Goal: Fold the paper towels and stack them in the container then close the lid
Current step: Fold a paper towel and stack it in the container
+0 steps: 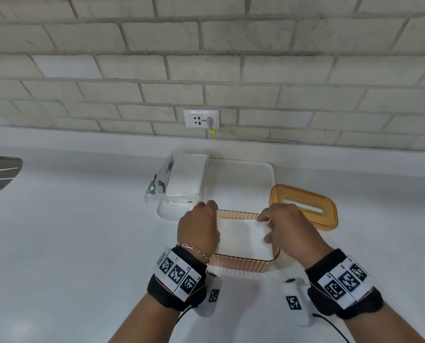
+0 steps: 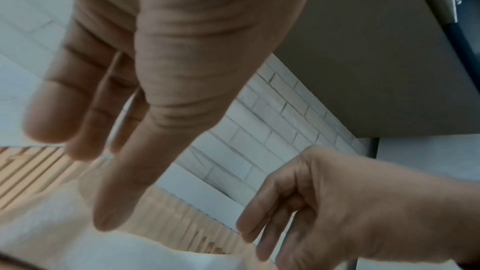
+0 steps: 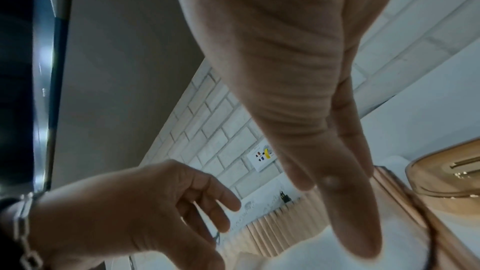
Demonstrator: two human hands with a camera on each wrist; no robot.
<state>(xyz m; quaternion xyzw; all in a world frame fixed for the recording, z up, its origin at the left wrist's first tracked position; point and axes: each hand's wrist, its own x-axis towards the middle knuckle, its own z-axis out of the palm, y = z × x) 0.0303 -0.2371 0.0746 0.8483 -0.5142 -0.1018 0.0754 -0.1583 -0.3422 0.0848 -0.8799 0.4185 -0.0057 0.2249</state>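
Loose-fingered, both the left hand point(image 1: 198, 229) and right hand point(image 1: 289, 227) touch folded white paper towel point(image 1: 243, 235) inside ribbed amber container point(image 1: 241, 264).

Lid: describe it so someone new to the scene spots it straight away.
On the white counter below the brick wall, find the ribbed amber container under both hands. The lid lies flat just beyond its right end. It is the only amber piece with a long slot in its top; the white tray and towel pack are further left.
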